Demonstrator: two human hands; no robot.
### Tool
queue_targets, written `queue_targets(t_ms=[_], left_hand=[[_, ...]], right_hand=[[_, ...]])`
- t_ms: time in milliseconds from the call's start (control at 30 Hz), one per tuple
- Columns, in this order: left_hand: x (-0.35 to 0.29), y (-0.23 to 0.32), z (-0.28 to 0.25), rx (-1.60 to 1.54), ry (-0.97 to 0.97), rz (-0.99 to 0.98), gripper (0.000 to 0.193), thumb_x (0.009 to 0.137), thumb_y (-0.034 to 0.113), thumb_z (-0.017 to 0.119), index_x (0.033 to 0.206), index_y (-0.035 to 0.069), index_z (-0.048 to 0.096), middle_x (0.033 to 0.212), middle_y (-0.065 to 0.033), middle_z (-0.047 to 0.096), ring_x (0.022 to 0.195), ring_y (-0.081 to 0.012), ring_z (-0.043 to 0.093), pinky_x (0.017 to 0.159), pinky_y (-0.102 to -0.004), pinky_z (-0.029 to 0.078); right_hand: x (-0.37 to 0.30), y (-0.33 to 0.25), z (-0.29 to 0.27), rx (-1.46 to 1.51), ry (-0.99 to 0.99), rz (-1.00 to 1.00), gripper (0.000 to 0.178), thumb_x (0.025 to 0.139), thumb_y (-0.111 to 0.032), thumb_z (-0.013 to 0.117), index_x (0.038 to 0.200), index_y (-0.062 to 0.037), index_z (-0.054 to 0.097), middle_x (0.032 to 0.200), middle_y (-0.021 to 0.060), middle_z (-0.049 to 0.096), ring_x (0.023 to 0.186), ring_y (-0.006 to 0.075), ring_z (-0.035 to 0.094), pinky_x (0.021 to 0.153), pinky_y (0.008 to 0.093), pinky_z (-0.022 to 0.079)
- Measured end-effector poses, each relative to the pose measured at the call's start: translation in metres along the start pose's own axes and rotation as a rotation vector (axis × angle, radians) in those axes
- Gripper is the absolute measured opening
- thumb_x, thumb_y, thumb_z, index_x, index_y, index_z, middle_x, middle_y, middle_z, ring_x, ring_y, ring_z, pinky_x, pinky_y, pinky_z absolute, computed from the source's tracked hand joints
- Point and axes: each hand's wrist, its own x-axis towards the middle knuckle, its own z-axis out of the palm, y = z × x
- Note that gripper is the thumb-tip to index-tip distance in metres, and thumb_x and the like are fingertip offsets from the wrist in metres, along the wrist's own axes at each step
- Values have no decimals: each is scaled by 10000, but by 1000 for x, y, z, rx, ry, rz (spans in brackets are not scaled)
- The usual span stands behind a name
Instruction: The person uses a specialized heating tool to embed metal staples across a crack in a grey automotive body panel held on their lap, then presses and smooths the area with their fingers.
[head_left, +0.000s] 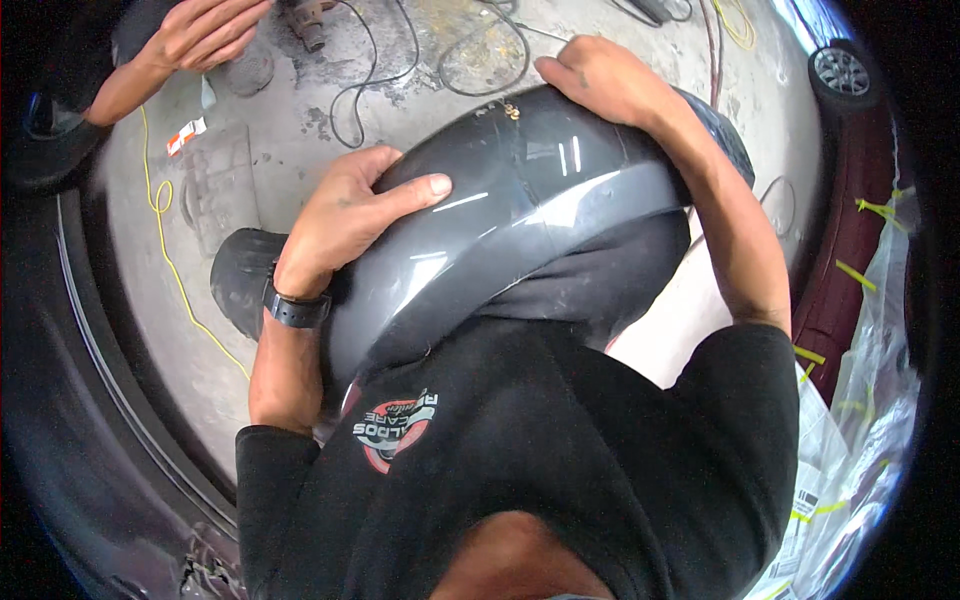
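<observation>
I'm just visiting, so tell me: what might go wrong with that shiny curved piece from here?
Pressure from the left hand and right hand might worsen the crack-like line running across the curved grey panel between them. The panel lies across the person's lap, so it could slide off and get scuffed. The yellow cord on the floor might catch a foot.

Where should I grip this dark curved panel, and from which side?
Probably by the far edge, from either side: the dark curved panel bows outward, giving the left hand and right hand a rim to wrap, clear of the crack-like line between them.
</observation>
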Motion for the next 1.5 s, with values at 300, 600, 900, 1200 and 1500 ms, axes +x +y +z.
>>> queue_targets(t_ms=[300, 600, 900, 1200, 1500], left_hand=[[-7, 8, -2, -75, -49, -49, 400, 884, 359, 800, 1010, 4, 665, 878, 9, 670, 748, -54, 592, 679, -231, 498], [-5, 5, -1, -80, -53, -23, 428, 880, 361, 801, 1000, -30, 675, 843, -23, 678, 718, -71, 605, 634, -244, 502], [-5, 7, -1, -43, -62, -39, 400, 892, 377, 790, 975, 7, 660, 833, 14, 651, 722, -56, 578, 642, -241, 484], [-6, 5, -2, -68, -72, -48, 386, 897, 364, 787, 1000, 11, 666, 845, 18, 653, 737, -52, 578, 657, -238, 484], [-10, 14, -2, 55, -42, -35, 413, 897, 378, 783, 1023, 0, 676, 860, 19, 655, 764, -61, 579, 679, -245, 490]], right_hand=[[2, -12, -6, -19, -83, 79, 522, 969, -369, 500, 789, 82, 693, 835, 329, 654, 851, 491, 656, 836, 525, 516], [3, -9, -5, -14, -96, 79, 526, 960, -375, 499, 746, 68, 683, 804, 326, 645, 820, 486, 655, 815, 532, 515], [2, -12, -8, -30, -107, 111, 522, 958, -379, 496, 769, 65, 695, 818, 317, 660, 836, 477, 664, 828, 528, 516], [3, -11, -5, -27, -121, 138, 517, 964, -377, 503, 783, 66, 699, 832, 327, 661, 854, 475, 669, 844, 519, 521], [2, 0, 0, 7, -28, 25, 522, 995, -336, 504, 717, 88, 626, 755, 317, 604, 765, 483, 614, 759, 519, 478]])
